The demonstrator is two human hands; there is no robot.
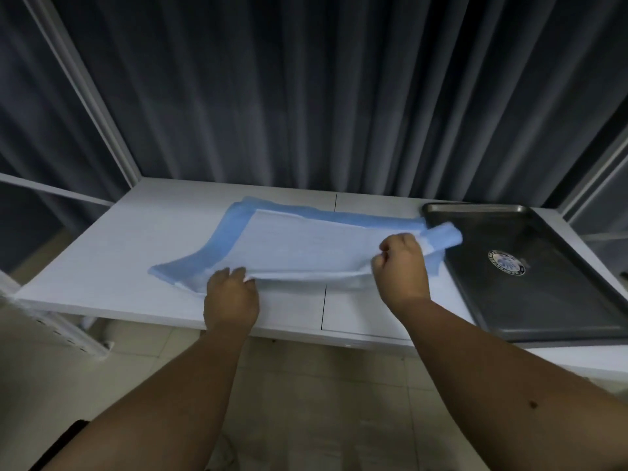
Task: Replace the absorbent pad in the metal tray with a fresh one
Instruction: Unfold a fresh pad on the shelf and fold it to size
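A round printed emblem [507, 262] sits on the floor of the tray [577, 300]; it is ringed with lettering too small and blurred to read, with a pale blue figure at its centre.

The left hand [230, 299] is curled, its fingertips pinching the near edge of the pad [299, 246] toward that edge's left end. The right hand [401, 266] is closed into a loose fist and grips the same near edge farther right, close to the pad's right corner. Between the two hands the edge is lifted off the table [102, 266] and pulled fairly taut, leaving a shadowed gap under it. Both forearms are bare.

The pad is a thin, soft rectangular sheet, white in the middle with a light blue border. Its far and left parts lie on the table, the left corner flat, and the border is rumpled along the far side. Its right end is curled into a small blue roll that reaches the tray's left rim.

The tray is a shallow rectangle of dark grey metal with rounded corners and a raised rim, lying on the right part of the table with no pad in it. The table is white and smooth, with a thin dark seam across its middle. Pleated dark curtains [306, 96] hang behind it.
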